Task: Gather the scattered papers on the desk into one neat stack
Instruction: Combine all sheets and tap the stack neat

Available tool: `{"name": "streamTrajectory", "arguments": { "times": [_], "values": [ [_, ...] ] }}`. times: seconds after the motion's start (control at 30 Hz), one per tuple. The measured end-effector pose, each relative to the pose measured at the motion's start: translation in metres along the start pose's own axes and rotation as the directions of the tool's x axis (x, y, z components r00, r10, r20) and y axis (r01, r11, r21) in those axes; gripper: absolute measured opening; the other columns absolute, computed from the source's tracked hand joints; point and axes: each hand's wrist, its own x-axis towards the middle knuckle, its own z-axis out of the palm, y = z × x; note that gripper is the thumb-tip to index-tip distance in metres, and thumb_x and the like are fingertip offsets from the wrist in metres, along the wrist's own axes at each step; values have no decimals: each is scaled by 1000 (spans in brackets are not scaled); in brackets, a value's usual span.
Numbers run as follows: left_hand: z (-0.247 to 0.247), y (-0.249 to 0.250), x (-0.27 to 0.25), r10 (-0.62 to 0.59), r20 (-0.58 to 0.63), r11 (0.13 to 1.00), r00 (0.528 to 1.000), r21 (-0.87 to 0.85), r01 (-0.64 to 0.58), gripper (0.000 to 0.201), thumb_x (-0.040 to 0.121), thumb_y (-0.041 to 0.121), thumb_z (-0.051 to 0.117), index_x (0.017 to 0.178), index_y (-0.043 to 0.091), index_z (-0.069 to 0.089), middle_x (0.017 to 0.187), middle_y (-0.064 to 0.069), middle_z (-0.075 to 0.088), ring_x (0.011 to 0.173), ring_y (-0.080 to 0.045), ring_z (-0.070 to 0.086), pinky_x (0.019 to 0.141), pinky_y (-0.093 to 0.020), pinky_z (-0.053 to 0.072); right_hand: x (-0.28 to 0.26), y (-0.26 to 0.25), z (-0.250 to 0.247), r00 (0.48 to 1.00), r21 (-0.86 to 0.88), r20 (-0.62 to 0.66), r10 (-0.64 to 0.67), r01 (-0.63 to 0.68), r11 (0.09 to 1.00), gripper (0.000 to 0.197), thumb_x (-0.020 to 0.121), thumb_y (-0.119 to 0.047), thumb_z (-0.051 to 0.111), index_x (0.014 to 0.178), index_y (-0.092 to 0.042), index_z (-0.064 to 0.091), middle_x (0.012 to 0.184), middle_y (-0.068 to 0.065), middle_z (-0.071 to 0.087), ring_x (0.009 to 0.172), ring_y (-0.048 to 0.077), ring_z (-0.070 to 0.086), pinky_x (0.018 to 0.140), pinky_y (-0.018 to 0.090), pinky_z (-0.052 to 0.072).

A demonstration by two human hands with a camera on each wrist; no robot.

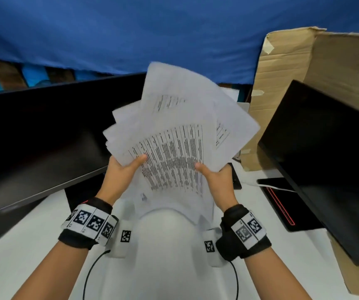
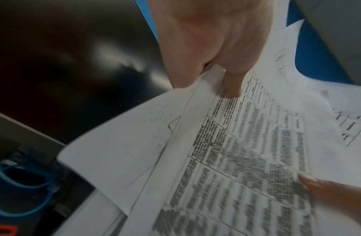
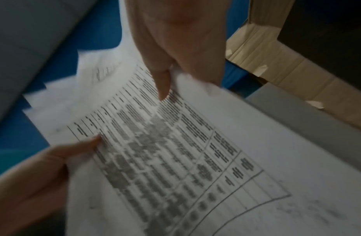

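Observation:
A loose, fanned bundle of printed white papers (image 1: pixel 174 135) is held up in the air over the white desk (image 1: pixel 44 224), its top sheet a table of dense text. My left hand (image 1: pixel 124 169) grips its left edge, thumb on top (image 2: pixel 232 83), fingers hidden beneath. My right hand (image 1: pixel 215 176) grips the right edge the same way, thumb on the print (image 3: pixel 163 86). The sheets (image 2: pixel 226 159) are askew, corners sticking out at the far side (image 3: pixel 175 151).
A dark monitor (image 1: pixel 40 135) stands at the left and another (image 1: pixel 326 161) at the right. A torn cardboard box (image 1: pixel 293 83) rises behind the right one. A black device with a red stripe (image 1: pixel 282 204) and a white cable lie at right. Blue cloth (image 1: pixel 152 29) hangs behind.

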Motion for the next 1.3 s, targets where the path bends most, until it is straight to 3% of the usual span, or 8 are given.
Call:
{"name": "streamTrajectory", "arguments": {
  "times": [0.13, 0.27, 0.4, 0.53, 0.67, 0.83, 0.93, 1.3],
  "values": [
    [1, -4, -4, -37, 75, 999, 997, -24, 39, 43, 80, 8, 62, 122, 10, 53, 111, 10, 65, 106, 1, 59, 96, -21, 48, 1, 1, 8, 993, 35, 117, -33, 29, 999, 41, 76, -1, 69, 94, -35, 55, 94, -20, 63, 81, -18, 61, 70, 2, 46],
    [-3, -21, -7, -126, 188, 992, 974, 44, 120, 36, 72, 19, 73, 101, 37, 62, 93, 29, 70, 96, 8, 62, 90, -17, 50, 5, 14, 10, 995, 15, 75, 65, -66, 998, 36, 76, -5, 70, 92, -34, 55, 94, -16, 62, 84, -9, 63, 86, 15, 49],
    [-4, -25, 3, -96, 73, 991, 993, 104, 88, 27, 81, 13, 64, 102, 31, 62, 97, 13, 70, 97, -2, 64, 99, -40, 48, 15, 7, 15, 995, -40, 26, 93, -92, 995, 27, 76, -4, 68, 86, -27, 57, 97, 0, 64, 97, 18, 62, 90, 29, 49],
    [-3, -11, 8, -31, -5, 999, 999, 10, 31, 27, 83, 6, 60, 100, 27, 61, 94, 14, 68, 89, 4, 66, 86, -21, 54, 21, -5, 11, 996, -29, 87, 28, -26, 999, 24, 76, -6, 70, 81, -27, 59, 86, -10, 65, 73, -7, 64, 68, 6, 50],
    [-16, -28, -4, -165, 109, 985, 980, -27, 169, 46, 61, 35, 78, 102, 21, 62, 89, 12, 74, 89, -5, 68, 87, -31, 55, 11, 19, 1, 970, -93, 151, 189, -177, 980, 34, 73, -11, 73, 97, -30, 56, 97, -13, 63, 103, 13, 60, 97, 28, 44],
    [-8, -39, -13, -240, 158, 970, 958, 60, 234, 26, 80, 16, 65, 94, 36, 57, 80, 25, 71, 82, 15, 63, 94, -31, 46, 4, 31, 2, 967, -137, 124, 222, -205, 969, 32, 74, -5, 71, 88, -29, 55, 93, -8, 61, 97, 13, 59, 85, 17, 44],
    [-12, -30, -10, -157, 216, 985, 964, -34, 168, 36, 62, 43, 75, 94, 33, 61, 86, 25, 73, 86, 5, 67, 81, -21, 54, 6, 22, -1, 972, -115, 157, 174, -157, 981, 32, 71, -7, 74, 83, -31, 58, 89, -13, 65, 83, -3, 61, 68, 7, 47],
    [-22, -31, -13, -161, 312, 982, 936, -45, 184, 66, 39, 57, 81, 98, 34, 63, 94, 20, 73, 93, -1, 67, 75, -17, 55, 5, 27, -9, 963, -82, 220, 156, -141, 987, 41, 55, -23, 81, 92, -28, 64, 91, -9, 73, 90, 2, 67, 83, 21, 53]
  ]
}}
